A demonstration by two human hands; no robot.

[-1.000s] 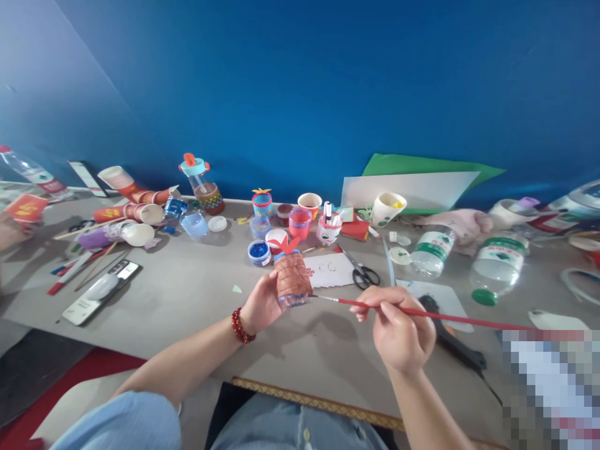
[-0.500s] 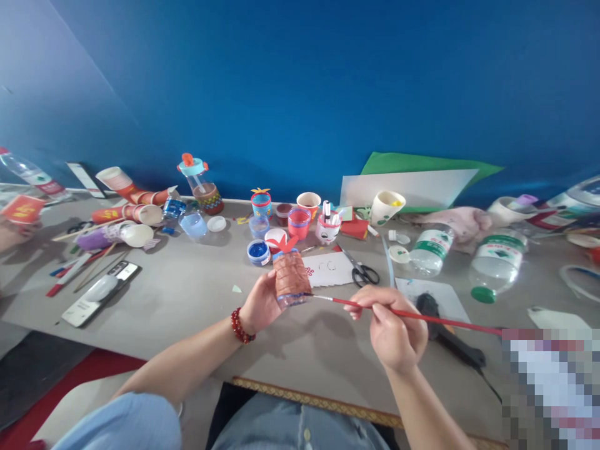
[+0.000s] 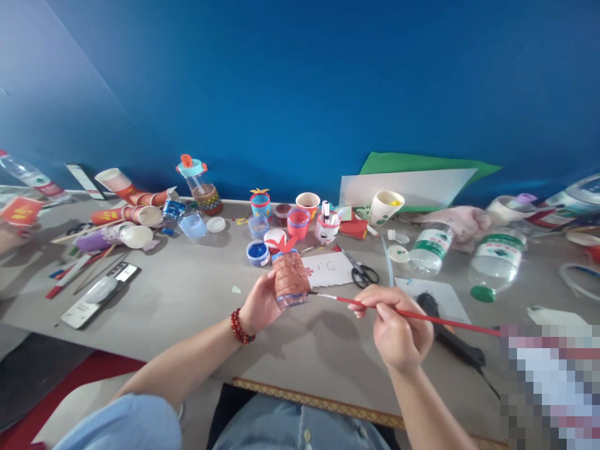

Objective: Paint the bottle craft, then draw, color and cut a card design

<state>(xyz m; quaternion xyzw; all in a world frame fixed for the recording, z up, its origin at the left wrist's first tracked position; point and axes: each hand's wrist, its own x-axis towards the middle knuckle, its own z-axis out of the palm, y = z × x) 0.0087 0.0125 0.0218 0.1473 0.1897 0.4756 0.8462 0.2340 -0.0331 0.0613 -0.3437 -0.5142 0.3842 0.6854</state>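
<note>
My left hand (image 3: 261, 305) is wrapped round the left side of a small clear plastic bottle piece (image 3: 291, 275), coated in reddish-brown with red leaf-like points on top. A blue band and bare clear plastic show at its lower end. In my right hand (image 3: 398, 325) is a thin red-handled paintbrush (image 3: 349, 301), held between thumb and fingers. The brush's dark tip is at the lower right edge of the bottle piece; whether it touches cannot be made out. Just behind stand an open pot of blue paint (image 3: 257, 251) and a white lid (image 3: 275, 238).
Black scissors (image 3: 363, 272) lie on white paper (image 3: 328, 270). A black glue gun (image 3: 454, 344) rests near my right forearm. Cut plastic bottles (image 3: 431, 250) stand at right, a phone (image 3: 100, 294) at left. Paper cups (image 3: 308, 201) line the back. Another person's hand (image 3: 16, 234) holds a red cup.
My right hand and the paintbrush have shifted slightly right. The brush tip has moved a little toward the bottle piece's right edge. My left hand stays nearly still.
</note>
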